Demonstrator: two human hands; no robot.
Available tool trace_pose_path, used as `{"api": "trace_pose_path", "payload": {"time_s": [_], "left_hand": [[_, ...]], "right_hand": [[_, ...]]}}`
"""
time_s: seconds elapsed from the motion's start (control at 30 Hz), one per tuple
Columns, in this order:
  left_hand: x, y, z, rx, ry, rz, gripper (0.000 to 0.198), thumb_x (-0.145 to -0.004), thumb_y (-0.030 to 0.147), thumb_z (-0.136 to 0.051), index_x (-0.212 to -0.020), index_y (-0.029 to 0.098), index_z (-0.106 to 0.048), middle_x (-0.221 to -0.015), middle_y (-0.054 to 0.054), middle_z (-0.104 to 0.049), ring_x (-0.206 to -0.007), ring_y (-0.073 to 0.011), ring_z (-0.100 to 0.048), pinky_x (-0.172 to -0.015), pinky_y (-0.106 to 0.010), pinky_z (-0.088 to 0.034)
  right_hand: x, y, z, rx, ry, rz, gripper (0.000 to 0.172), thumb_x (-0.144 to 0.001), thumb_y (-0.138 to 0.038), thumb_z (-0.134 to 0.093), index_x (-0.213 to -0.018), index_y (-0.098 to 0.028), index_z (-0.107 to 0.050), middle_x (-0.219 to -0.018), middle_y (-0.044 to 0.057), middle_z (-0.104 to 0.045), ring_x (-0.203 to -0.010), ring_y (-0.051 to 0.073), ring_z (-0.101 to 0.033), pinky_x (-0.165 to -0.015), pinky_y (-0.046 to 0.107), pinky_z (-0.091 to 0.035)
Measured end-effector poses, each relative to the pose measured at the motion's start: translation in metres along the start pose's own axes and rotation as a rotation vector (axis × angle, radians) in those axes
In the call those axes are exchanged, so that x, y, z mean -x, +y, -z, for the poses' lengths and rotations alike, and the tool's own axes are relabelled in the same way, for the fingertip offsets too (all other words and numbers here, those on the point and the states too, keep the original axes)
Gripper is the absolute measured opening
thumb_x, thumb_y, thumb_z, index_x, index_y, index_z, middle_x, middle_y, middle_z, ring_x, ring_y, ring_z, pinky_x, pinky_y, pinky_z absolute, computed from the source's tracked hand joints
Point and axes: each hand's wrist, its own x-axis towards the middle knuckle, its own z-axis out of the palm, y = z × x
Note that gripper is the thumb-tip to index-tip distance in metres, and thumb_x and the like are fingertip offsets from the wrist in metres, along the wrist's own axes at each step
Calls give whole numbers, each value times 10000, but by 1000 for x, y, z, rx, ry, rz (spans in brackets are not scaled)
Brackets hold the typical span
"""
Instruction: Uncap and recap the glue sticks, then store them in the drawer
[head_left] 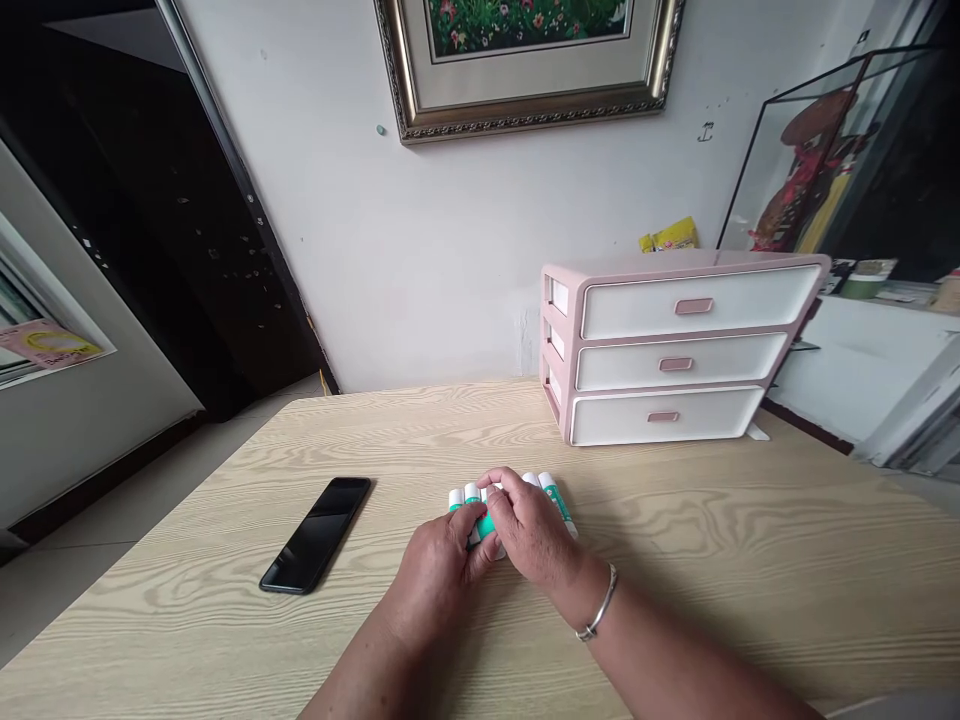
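Working both hands over a row of tubes [555, 500] on the wood-look table [675, 560], in front of the left end of the drawer unit [630, 370]. Tubes have white caps and green labels, lie side by side, caps toward the drawer unit; several part-covered by fingers, so full count can't be told. Left hand [442, 560] is half curled, thumb and forefinger pinched on either side of a green tube [485, 527] mid-row. Right hand [534, 525] is loosely curled, palm down over the row, forefinger bent across near that tube's cap end, thumb beside it; can't tell if it grips anything, since its lower fingers are hidden. Hands nearly meet. Silver bracelet [600, 605] on right wrist.

Black phone [316, 535] lies flat, well out to the left of the drawer unit and nearer the person, screen dark. Drawer unit is pink with three white drawers, all pushed in. Yellow packet [671, 236] shows at its top rear edge; on or behind, unclear. Framed picture [532, 122] hangs on the wall above it. Glass case with a figure [795, 190] stands behind its right end.
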Motion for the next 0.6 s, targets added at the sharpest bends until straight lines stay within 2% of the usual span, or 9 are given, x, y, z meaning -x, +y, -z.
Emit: {"api": "trace_pose_path", "payload": {"time_s": [0.2,0.4,0.5,0.6], "left_hand": [[1,3,7,239,-95,-34,428,-966,528,-459,-1134,189,-660,-924,-44,-719,-774,-178,-614,-705,-240,-432],[2,5,13,431,-169,-37,477,-952,556,-464,-991,138,-690,-831,-32,-637,-753,-156,-519,-704,-244,-417],[4,5,16,516,-225,3,482,-943,575,-472,-930,141,-680,-706,4,-548,-660,-120,-445,-629,-227,-375],[4,5,15,610,-279,61,495,-917,619,-493,-881,147,-639,-567,58,-410,-536,-82,-327,-521,-212,-278]], "right_hand": [[2,-6,4,-129,-55,12,310,-943,-194,-370,-997,-255,-669,-694,-21,-669,-599,136,-580,-579,233,-414],[5,-6,4,-154,-52,54,330,-912,-154,-387,-960,-271,-691,-715,-28,-685,-623,131,-598,-604,227,-438],[6,-6,6,-138,-75,92,323,-900,-149,-388,-950,-257,-688,-641,-37,-646,-560,129,-565,-578,229,-425],[8,-10,7,-102,-83,172,302,-885,-153,-395,-920,-248,-679,-654,-28,-644,-583,138,-563,-613,245,-434]]}}
